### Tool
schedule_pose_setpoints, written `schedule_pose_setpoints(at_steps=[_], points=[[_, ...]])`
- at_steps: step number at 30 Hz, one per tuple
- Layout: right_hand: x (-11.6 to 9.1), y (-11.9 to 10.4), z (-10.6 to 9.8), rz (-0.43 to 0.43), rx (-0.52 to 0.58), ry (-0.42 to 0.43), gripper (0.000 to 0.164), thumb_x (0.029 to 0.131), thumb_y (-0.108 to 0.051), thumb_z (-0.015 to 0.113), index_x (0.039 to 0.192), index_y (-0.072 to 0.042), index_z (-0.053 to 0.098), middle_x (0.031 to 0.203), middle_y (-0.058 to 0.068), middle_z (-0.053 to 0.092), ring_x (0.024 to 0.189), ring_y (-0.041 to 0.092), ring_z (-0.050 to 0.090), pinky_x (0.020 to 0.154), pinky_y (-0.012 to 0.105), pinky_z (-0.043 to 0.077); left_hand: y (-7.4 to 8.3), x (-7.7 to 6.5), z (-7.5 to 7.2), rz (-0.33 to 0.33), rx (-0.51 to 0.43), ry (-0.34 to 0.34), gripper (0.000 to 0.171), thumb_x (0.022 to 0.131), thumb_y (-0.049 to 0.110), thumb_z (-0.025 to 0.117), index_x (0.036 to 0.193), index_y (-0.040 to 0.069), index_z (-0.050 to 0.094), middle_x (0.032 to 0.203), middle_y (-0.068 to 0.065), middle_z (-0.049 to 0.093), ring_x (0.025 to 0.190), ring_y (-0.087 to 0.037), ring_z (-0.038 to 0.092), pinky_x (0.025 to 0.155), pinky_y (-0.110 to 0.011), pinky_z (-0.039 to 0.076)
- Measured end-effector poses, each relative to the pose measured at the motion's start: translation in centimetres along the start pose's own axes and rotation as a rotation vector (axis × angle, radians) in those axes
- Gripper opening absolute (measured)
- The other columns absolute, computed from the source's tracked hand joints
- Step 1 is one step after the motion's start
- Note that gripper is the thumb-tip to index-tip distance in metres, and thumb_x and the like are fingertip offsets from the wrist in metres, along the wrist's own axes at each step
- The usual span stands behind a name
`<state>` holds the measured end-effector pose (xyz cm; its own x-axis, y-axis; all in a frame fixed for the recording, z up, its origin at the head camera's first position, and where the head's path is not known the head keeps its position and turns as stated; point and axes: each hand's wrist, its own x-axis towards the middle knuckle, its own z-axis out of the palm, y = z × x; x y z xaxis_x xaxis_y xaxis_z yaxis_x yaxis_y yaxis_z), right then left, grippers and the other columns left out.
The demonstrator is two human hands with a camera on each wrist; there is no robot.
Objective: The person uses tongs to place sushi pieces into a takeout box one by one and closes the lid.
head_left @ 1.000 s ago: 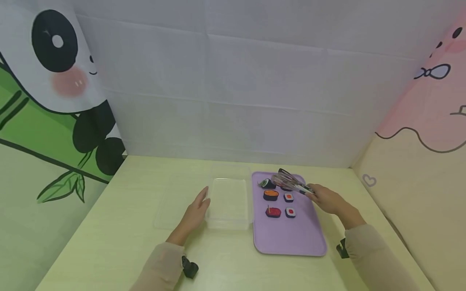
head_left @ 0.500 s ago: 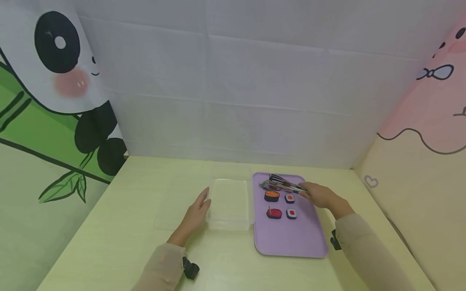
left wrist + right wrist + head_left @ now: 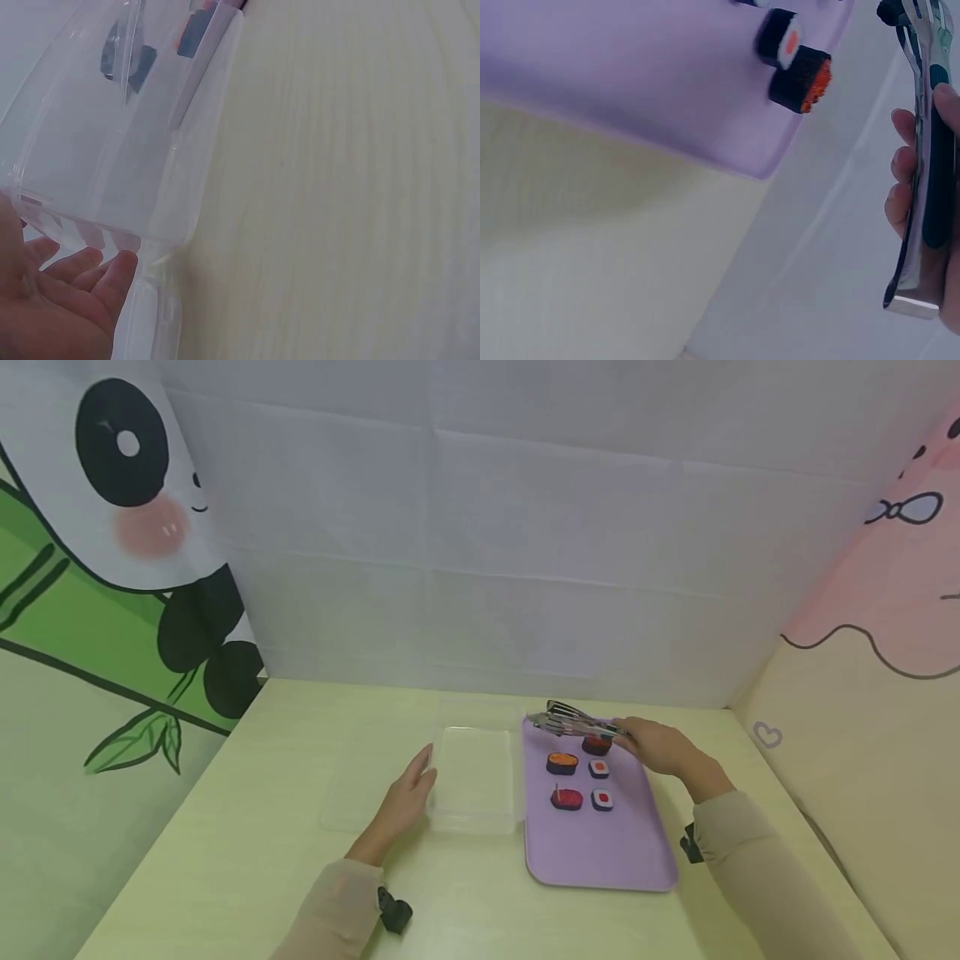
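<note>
My right hand [image 3: 656,745] grips metal serving tongs [image 3: 581,724] above the far end of the purple tray [image 3: 600,860]. In the right wrist view a dark toy sushi piece [image 3: 891,11] shows between the tongs' tips, partly cut off by the frame. Several toy sushi pieces sit on the tray, among them an orange-topped one [image 3: 562,763], a red-topped one [image 3: 566,799] and a small white-faced roll [image 3: 602,799]. My left hand [image 3: 401,802] rests with extended fingers at the left wall of a clear plastic box [image 3: 474,823]; its fingertips [image 3: 124,262] are right at the wall.
The box stands close against the tray's left side. A transparent lid-like sheet [image 3: 360,777] lies left of the box, partly behind my left hand. A pale cloth wall [image 3: 480,627] rises at the table's back edge, with printed panels on both sides.
The tongs came down to the far-left sushi piece, then rose, and that piece is off its spot on the tray. My right hand shifted left. The left hand stayed put.
</note>
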<state>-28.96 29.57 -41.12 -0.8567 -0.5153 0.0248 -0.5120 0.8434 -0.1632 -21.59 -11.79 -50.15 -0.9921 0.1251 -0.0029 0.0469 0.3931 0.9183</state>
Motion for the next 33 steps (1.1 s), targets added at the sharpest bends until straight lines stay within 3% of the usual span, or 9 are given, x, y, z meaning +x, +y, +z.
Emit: schedule_pose_setpoints(at_steps=[4, 10, 23, 29, 33], points=[[0.7, -1.3, -1.6, -0.031, -0.027, 0.023, 0.038, 0.101, -0.020, 0.053, 0.131, 0.004, 0.055, 0.123, 0.021, 0.061, 0.113, 0.039, 0.057, 0.091, 0.055, 0.047, 0.1, -0.1, 0.0, 0.003, -0.003, -0.002, 0.054, 0.107, 0.030, 0.034, 0.157, 0.014, 0.019, 0.157, -0.016, 0.023, 0.138, -0.042, 0.028, 0.110, -0.057, 0.025], [2.6, -3.7, -2.2, -0.040, -0.022, -0.028, 0.043, 0.102, -0.023, 0.053, 0.137, 0.003, 0.051, 0.129, 0.019, 0.058, 0.116, 0.036, 0.056, 0.093, 0.053, 0.047, 0.0, -0.1, 0.0, 0.006, -0.011, 0.008, 0.054, 0.107, 0.028, 0.035, 0.156, 0.012, 0.020, 0.157, -0.017, 0.024, 0.138, -0.043, 0.028, 0.110, -0.058, 0.025], [6.5, -7.2, -0.7, -0.117, -0.060, -0.093, 0.045, 0.103, -0.027, 0.049, 0.140, 0.000, 0.050, 0.135, 0.016, 0.055, 0.124, 0.032, 0.051, 0.102, 0.048, 0.042, 0.2, 0.1, 0.2, -0.008, 0.017, 0.036, 0.053, 0.107, 0.025, 0.036, 0.156, 0.011, 0.022, 0.156, -0.017, 0.026, 0.137, -0.043, 0.031, 0.110, -0.058, 0.025], [8.0, -8.1, 0.6, -0.161, -0.074, -0.107, 0.035, 0.103, -0.027, 0.052, 0.131, -0.006, 0.057, 0.117, 0.004, 0.062, 0.100, 0.020, 0.059, 0.088, 0.042, 0.050, 0.2, 0.1, 0.3, -0.016, 0.024, 0.041, 0.053, 0.107, 0.025, 0.036, 0.156, 0.012, 0.022, 0.155, -0.017, 0.027, 0.136, -0.043, 0.031, 0.110, -0.057, 0.025], [8.9, -9.0, 1.2, -0.173, -0.130, -0.120, 0.036, 0.102, -0.027, 0.052, 0.131, -0.006, 0.057, 0.121, 0.005, 0.062, 0.104, 0.021, 0.061, 0.088, 0.043, 0.051, 0.2, 0.1, 0.3, -0.015, 0.019, 0.039, 0.053, 0.107, 0.025, 0.036, 0.156, 0.012, 0.022, 0.156, -0.017, 0.027, 0.137, -0.042, 0.031, 0.110, -0.057, 0.025]])
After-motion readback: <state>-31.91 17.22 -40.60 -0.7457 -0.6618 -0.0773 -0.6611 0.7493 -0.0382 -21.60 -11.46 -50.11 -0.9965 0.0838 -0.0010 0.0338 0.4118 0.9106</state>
